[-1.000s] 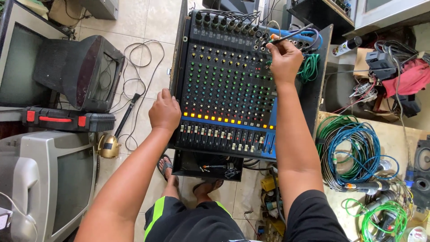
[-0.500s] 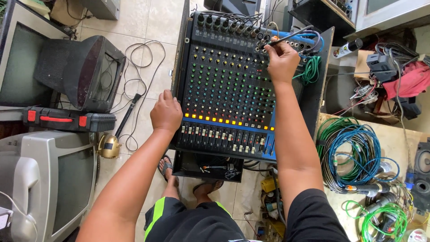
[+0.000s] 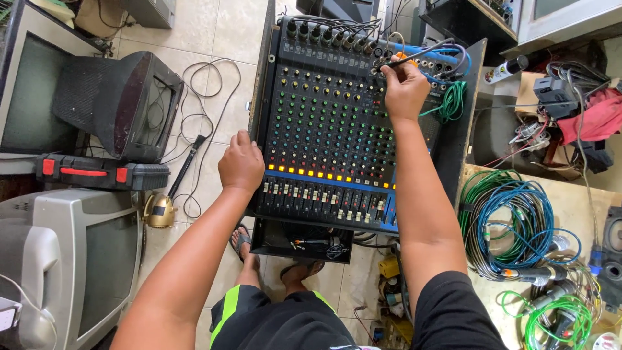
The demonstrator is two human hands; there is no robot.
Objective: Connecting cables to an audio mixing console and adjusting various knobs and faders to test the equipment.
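bare floor (image 3: 214, 32) left of mixer (image 3: 330, 129), cable coils (image 3: 518, 220) crowding right

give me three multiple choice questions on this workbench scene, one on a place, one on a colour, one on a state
1. Where does the left hand rest?
A. on the left edge of the mixing console
B. on the silver television
C. on the cable coils

2. What colour is the latch trim on the black tool case?
A. yellow
B. red
C. blue

3. What is the right hand doing?
A. lying flat and open
B. hanging free of the console
C. pinching a black cable plug at the console's top sockets

Answers: 1 A, the hand sits at the console's side; 2 B, the latches are red; 3 C, the fingers close on the plug.
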